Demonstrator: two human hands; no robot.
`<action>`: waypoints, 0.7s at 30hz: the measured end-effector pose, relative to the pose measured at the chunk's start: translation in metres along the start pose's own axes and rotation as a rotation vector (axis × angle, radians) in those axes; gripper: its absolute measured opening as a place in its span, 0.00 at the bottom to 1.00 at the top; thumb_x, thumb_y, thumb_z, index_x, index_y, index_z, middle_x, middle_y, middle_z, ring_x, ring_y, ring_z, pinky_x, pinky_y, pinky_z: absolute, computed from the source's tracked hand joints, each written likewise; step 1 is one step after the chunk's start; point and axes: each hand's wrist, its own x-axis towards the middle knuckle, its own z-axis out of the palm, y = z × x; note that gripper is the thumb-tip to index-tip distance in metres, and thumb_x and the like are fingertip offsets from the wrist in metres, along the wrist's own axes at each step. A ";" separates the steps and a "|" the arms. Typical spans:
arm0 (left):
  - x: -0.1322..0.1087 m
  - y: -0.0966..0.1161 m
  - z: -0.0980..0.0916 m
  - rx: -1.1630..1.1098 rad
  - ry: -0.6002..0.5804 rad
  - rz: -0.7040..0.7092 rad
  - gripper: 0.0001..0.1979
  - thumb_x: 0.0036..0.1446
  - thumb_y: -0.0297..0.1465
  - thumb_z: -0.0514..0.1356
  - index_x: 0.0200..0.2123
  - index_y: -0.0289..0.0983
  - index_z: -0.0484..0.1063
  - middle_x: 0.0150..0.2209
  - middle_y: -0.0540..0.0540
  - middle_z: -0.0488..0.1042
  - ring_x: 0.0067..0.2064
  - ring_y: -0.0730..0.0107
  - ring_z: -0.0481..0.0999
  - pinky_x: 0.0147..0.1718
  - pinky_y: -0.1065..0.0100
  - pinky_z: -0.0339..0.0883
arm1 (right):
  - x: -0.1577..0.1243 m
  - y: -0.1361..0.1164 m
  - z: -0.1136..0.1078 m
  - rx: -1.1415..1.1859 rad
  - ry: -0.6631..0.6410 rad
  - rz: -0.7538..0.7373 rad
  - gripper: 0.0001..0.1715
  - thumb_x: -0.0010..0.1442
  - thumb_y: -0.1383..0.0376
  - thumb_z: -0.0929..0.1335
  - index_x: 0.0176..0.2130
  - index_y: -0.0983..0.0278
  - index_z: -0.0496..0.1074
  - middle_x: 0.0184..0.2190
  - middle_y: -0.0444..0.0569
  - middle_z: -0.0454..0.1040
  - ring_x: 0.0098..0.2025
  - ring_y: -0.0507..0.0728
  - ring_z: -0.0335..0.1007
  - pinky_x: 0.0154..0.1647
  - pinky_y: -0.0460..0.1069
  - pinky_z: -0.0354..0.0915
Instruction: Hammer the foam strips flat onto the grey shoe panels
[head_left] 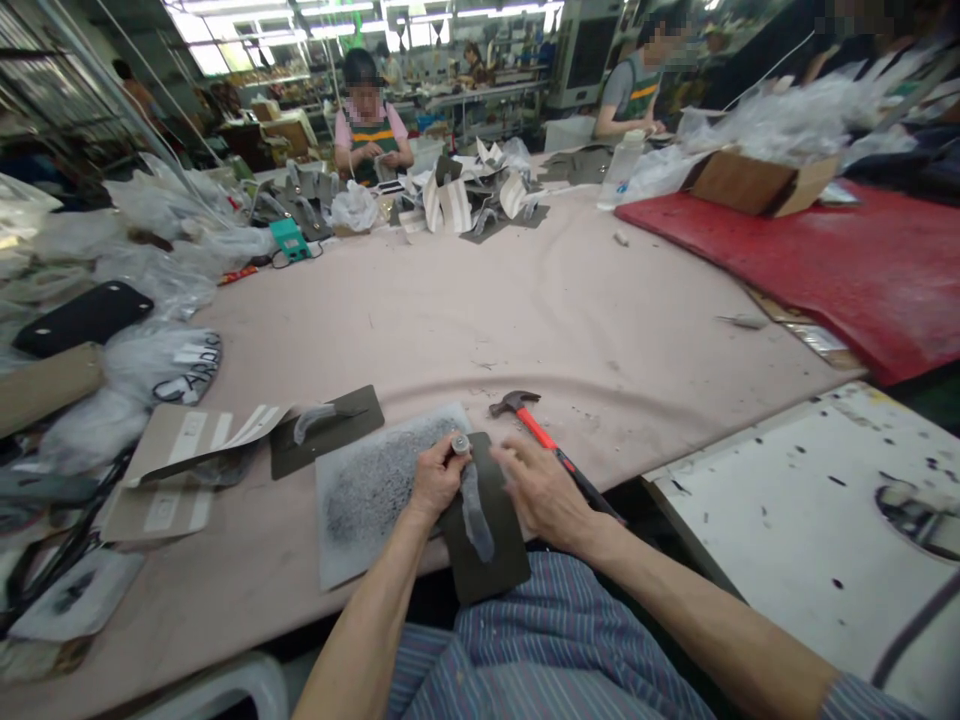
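Note:
My left hand (437,478) is closed around a small round-topped metal tool (460,444), perhaps a punch or setter, held upright at the top of a dark olive panel (491,510). A translucent plastic-wrapped strip (474,515) lies along this panel, which overhangs the table's front edge towards my lap. My right hand (546,495) is just right of the panel, its fingers apart and slightly blurred, with nothing visible in them. Beside it lies a claw hammer (544,432) with a red and black handle. A scuffed whitish board (382,490) lies beneath my left hand.
Another olive panel (326,430) and beige striped pieces (196,445) lie left. Plastic bags (150,250) crowd the left edge. Cut pieces (465,195) are heaped at the back. A red sheet (825,250) carries a cardboard box (757,180). A white worktop (810,520) stands right. Co-workers sit beyond.

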 end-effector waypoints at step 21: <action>0.009 0.064 -0.045 -0.359 0.572 -0.007 0.14 0.49 0.34 0.71 0.37 0.34 0.77 0.34 0.46 0.80 0.37 0.67 0.80 0.41 0.66 0.75 | 0.033 -0.053 -0.039 -0.186 -0.113 0.301 0.11 0.66 0.62 0.62 0.46 0.65 0.66 0.35 0.53 0.74 0.36 0.62 0.73 0.35 0.53 0.59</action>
